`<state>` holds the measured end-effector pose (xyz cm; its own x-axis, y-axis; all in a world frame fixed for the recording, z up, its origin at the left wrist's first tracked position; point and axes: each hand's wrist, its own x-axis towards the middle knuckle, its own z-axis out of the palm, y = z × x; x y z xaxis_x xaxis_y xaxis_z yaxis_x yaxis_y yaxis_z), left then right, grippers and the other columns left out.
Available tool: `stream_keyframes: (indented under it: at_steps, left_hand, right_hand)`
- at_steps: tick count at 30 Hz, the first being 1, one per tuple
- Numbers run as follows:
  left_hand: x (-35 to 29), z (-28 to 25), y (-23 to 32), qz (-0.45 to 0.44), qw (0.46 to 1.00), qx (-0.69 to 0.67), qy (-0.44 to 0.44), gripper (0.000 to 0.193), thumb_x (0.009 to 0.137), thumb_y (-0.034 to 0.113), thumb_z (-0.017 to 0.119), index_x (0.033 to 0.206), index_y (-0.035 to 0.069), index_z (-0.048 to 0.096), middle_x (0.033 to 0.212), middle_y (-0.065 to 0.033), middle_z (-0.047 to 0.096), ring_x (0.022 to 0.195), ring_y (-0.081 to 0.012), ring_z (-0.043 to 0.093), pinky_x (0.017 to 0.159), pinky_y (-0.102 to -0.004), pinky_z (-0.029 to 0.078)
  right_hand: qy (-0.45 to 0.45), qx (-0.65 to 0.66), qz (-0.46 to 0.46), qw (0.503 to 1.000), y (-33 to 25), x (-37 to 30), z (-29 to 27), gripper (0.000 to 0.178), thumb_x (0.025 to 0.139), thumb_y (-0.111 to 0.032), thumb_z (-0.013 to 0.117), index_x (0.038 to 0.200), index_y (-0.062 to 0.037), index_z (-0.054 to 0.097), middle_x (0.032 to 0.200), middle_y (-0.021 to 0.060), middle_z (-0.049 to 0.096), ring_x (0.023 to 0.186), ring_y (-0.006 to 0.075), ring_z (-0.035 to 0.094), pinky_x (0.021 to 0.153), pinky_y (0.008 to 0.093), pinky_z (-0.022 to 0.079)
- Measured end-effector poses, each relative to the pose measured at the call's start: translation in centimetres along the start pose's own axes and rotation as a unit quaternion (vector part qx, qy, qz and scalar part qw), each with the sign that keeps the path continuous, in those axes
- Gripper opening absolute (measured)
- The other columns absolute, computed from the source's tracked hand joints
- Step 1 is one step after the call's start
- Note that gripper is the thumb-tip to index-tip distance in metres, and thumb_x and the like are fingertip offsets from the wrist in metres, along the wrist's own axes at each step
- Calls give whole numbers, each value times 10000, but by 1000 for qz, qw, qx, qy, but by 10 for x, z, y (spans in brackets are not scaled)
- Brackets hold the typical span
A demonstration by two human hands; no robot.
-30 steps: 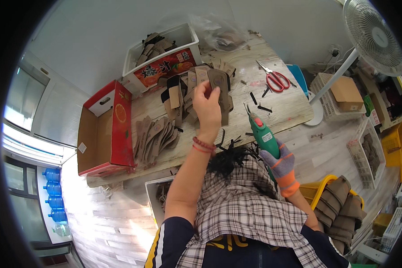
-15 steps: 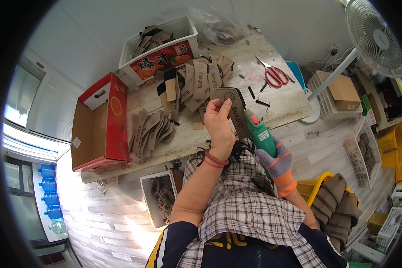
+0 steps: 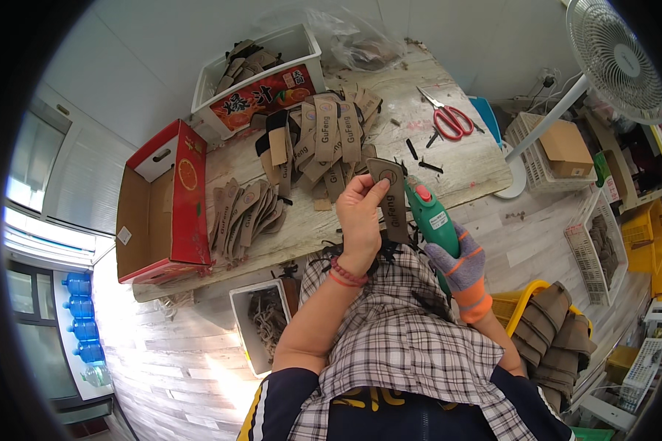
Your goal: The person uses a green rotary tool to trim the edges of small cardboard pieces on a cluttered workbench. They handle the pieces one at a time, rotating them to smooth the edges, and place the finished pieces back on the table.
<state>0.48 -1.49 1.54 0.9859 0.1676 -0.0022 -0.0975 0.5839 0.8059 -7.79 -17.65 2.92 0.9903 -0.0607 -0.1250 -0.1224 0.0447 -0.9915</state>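
Note:
Pinched in my left hand (image 3: 360,217) is a flat brown fabric piece (image 3: 394,209) with dark printing, a rounded upper end and dark edging. It is held upright over my lap, just off the table's front edge. My right hand (image 3: 460,266), in a grey and orange glove, is wrapped round a green handheld power tool (image 3: 435,223) with a red button. The tool's front end points up beside the fabric piece's right edge; its working tip is hard to make out. Black scraps (image 3: 387,251) lie on my checked apron (image 3: 404,323) below the piece.
On the table (image 3: 463,173) are a heap of similar fabric pieces (image 3: 327,132), a smaller fanned pile (image 3: 246,213), red-handled scissors (image 3: 453,122) and black offcuts. A red carton (image 3: 191,198), white bin (image 3: 312,66), scrap bin (image 3: 239,323), yellow basket (image 3: 504,305) and fan (image 3: 625,59) surround me.
The fabric piece has turned and shifted slightly right, now showing narrower and more upright. The tool in my right hand has moved slightly right and down.

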Motion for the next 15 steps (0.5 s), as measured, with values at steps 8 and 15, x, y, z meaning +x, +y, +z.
stream_keyframes:
  at_steps: [8,15]
  left_hand:
    - [11,-10,14,74,988,136,1,180,921,81,553,993,-68,622,868,-21,629,767,-64,539,709,-201,444]
    - [14,-19,19,139,948,283,-38,167,910,64,551,986,-74,606,838,-33,581,769,-93,519,695,-218,421]
  right_hand:
    - [-27,-46,-2,999,2,-3,-2,520,761,-158,764,1200,8,541,927,55,646,775,77,586,670,223,500]
    - [-28,-72,-37,996,9,-1,-3,525,758,-162,762,1204,4,539,933,67,654,773,95,608,675,239,517]
